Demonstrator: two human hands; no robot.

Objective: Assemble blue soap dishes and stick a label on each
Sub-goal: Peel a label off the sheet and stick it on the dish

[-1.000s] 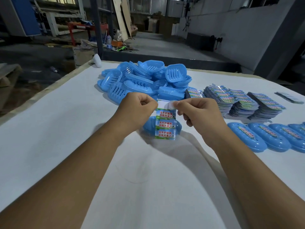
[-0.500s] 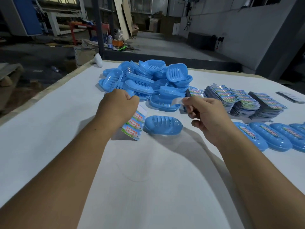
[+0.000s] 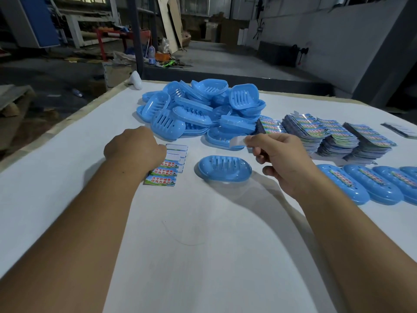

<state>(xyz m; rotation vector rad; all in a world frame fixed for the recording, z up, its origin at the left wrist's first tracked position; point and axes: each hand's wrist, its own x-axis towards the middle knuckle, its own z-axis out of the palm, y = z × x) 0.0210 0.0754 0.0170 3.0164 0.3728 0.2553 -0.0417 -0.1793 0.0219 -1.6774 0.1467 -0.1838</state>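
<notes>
Between my hands on the white table (image 3: 67,199) | assembled soap dish (image 3: 224,169), long axis left-right, nearer my right hand (image 3: 279,159) pinching peeled label (image 3: 238,141) | left hand (image 3: 135,147) curled over label sheet (image 3: 165,173).

Label sheet (image 3: 166,168) now lies flat on the table (image 3: 67,177) beneath the left hand (image 3: 135,147), where a second ago both hands held it upright over the soap dish (image 3: 224,169). The peeled label (image 3: 237,141), pinched in the right hand (image 3: 282,161), has been drawn rightward, clear of the sheet. The dish top is now uncovered.
</notes>
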